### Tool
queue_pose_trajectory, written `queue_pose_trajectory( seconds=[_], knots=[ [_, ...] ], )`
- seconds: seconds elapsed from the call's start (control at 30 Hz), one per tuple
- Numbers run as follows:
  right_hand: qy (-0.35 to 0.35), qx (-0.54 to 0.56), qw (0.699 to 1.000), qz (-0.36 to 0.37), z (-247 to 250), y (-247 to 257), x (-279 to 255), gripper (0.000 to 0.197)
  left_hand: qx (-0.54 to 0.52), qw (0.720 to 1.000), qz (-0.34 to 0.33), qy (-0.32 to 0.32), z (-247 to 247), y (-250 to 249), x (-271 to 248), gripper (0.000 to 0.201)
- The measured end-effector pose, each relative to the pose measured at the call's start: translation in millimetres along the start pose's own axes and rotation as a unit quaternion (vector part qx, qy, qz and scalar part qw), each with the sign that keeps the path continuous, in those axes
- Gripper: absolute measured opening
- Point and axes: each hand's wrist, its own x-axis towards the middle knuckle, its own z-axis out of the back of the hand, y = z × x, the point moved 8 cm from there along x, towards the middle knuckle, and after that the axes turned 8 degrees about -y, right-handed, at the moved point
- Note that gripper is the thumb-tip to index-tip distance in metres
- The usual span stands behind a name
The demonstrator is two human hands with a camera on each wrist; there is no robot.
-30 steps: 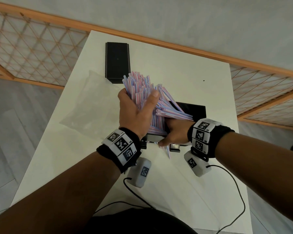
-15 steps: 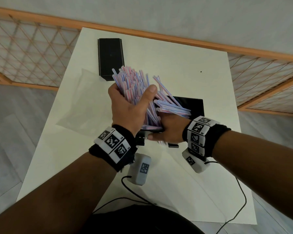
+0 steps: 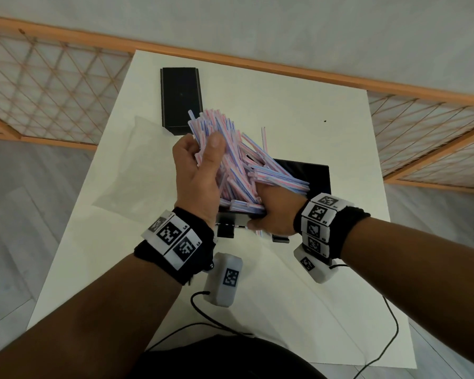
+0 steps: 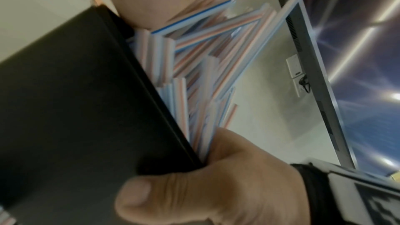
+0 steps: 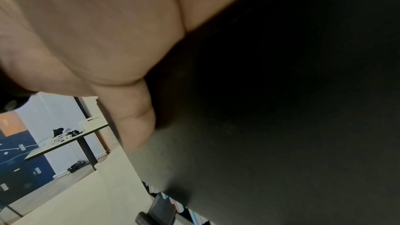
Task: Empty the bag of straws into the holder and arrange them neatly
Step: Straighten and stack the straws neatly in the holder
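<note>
A thick bundle of pink-and-blue striped straws point(image 3: 225, 149) fans up out of the black holder point(image 3: 316, 176) in the middle of the white table point(image 3: 298, 105). My left hand point(image 3: 200, 165) grips the upper part of the bundle, thumb across its front. My right hand point(image 3: 274, 214) holds the holder's near wall, thumb outside and fingers over the rim among the lower straws. In the left wrist view the straws point(image 4: 194, 74) stand against the black wall point(image 4: 86, 109), with the right hand point(image 4: 216, 186) below. The right wrist view shows my thumb point(image 5: 134, 122) on the dark holder point(image 5: 281, 109).
The empty clear plastic bag point(image 3: 126, 170) lies flat on the table's left side. A black lid point(image 3: 181, 99) lies at the far left. One loose straw point(image 3: 263, 138) sticks up behind the bundle. Cables point(image 3: 203, 302) trail over the near edge. An orange lattice fence point(image 3: 52, 86) surrounds the table.
My left hand has turned and drawn the bundle's top slightly left. The straws have fanned out more loosely, and one now stands apart on the right. The right hand stays on the holder.
</note>
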Motion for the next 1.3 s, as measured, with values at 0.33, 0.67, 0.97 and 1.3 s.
queue_pose_trajectory(
  seconds=[0.33,0.67,0.97,1.3],
  knots=[
    [-0.089,0.183,0.977,0.058,32.6,9.0,-1.8,0.018,0.029,0.999,-0.027,0.003,-0.5,-6.5,-1.6,0.080],
    [-0.044,0.093,0.994,0.030,23.3,0.2,-1.9,0.085,0.080,0.997,-0.018,-0.002,-1.0,-2.7,-5.6,0.113],
    [-0.101,0.024,0.994,-0.024,39.5,-27.9,-37.8,0.048,0.205,0.979,-0.006,-0.020,9.2,15.8,3.2,0.097],
    [0.029,0.031,0.997,-0.064,2.3,-28.3,-26.5,0.042,0.186,0.982,-0.028,-0.006,9.5,7.3,-4.1,0.081]
  ],
)
